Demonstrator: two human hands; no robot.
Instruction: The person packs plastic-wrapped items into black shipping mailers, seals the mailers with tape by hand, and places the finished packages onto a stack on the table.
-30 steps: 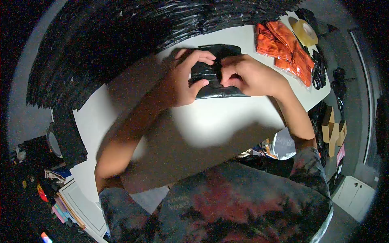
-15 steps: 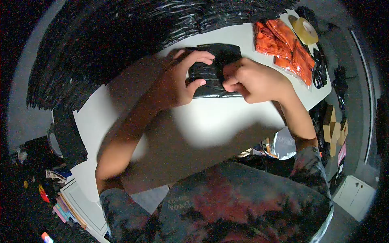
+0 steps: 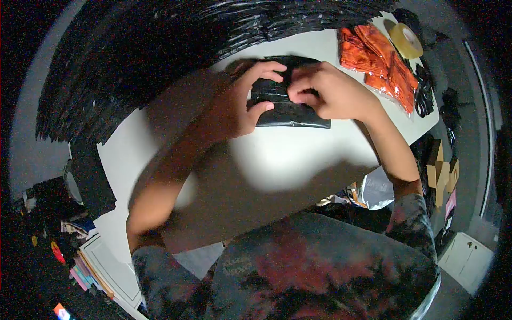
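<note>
A shiny black plastic bag (image 3: 298,118) lies flat on the white table, partly hidden under both hands. My left hand (image 3: 245,98) rests at its left side, thumb and fingers spread wide apart, with the thumb and fingertips over the plastic. Over the bag's right half, my right hand (image 3: 330,93) has its fingers curled in and thumb pressed toward them. Whatever might sit between those fingertips is hidden or too small to make out.
A large stack of black plastic bags (image 3: 176,53) covers the table's far left. Orange items in clear plastic (image 3: 381,69) lie at the right, beside a roll of tape (image 3: 406,41) and a black cord bundle (image 3: 424,90). A cardboard box (image 3: 438,173) stands beyond the right edge.
My right hand has moved away from me and a little left across the bag, uncovering its near right corner. My left hand stays nearly in place, still spread.
</note>
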